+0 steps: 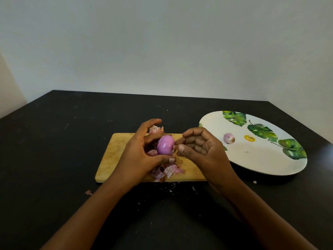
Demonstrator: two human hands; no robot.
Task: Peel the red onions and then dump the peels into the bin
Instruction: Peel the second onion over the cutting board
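Red onion (165, 147) being gripped in left hand (138, 152) above cutting board (115, 154), peels (171, 171) underneath. Right hand (200, 147) being held curled at onion's end; grasp unclear.

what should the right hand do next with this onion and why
Probably pinch the pale scrap of skin at the right end of the onion and pull it off onto the cutting board. The left hand grips the onion, which looks glossy and otherwise bare; the right hand has thumb and forefinger right at that scrap, though whether they hold it is unclear.
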